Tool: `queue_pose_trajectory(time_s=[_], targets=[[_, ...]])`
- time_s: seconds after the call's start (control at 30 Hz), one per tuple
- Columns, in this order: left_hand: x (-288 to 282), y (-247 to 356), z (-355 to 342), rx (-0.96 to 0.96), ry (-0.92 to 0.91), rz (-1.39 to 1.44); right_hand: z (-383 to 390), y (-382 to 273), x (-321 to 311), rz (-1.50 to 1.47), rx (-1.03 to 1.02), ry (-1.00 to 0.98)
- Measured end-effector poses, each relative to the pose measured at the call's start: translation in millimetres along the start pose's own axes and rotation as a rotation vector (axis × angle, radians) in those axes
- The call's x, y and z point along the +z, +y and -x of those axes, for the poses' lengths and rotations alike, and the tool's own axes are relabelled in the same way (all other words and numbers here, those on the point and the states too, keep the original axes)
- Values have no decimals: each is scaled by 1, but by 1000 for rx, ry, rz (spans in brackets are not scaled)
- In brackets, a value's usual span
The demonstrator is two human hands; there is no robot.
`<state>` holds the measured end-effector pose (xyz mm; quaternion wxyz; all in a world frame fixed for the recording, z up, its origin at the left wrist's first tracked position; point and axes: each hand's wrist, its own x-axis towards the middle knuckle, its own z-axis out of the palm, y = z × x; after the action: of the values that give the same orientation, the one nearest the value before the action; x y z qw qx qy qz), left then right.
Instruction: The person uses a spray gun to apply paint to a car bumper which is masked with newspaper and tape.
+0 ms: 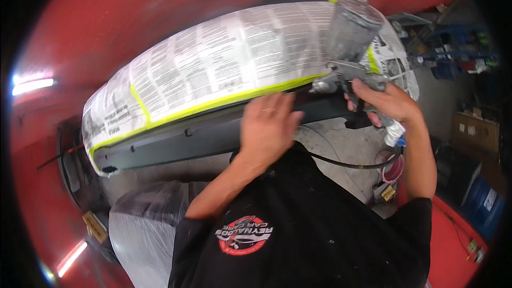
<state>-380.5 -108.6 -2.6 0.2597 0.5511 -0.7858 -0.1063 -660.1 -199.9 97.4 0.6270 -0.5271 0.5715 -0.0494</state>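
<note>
Head view: right of centre, the right hand (388,101) grips a spray gun (348,68). Mid-frame, the left hand (268,128), fingers extended, overlaps a dark panel (213,136) below masking paper (229,48).

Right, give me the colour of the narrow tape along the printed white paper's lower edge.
The narrow tape is bright greenish yellow, best seen in the head view.

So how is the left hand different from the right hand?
The left hand holds nothing, but the right hand grips a spray gun. The left hand is opened out near the dark unmasked strip, while the right hand is curled. The left hand looks a bit blurry; the right hand looks sharper. Both hands are bare.
</note>
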Motion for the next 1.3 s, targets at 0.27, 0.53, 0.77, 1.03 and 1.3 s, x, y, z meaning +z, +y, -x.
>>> queue_pose_trajectory(time_s=[0.27, 0.53, 0.77, 1.03, 1.3], targets=[[50, 35, -50, 192, -138, -62, 27, 21, -8, -216, 57, 351], [-1, -7, -4, 49, -201, -86, 22, 26, 8, -189, 56, 241], [-130, -140, 96, -239, -110, -371, 10, 3, 28, -85, -11, 38], [-120, -148, 112, -298, 46, -418, 18, -10, 31, -11, -30, 63], [1, -7, 17, -27, -78, -242, 33, 5, 32, -88, -58, 110]])
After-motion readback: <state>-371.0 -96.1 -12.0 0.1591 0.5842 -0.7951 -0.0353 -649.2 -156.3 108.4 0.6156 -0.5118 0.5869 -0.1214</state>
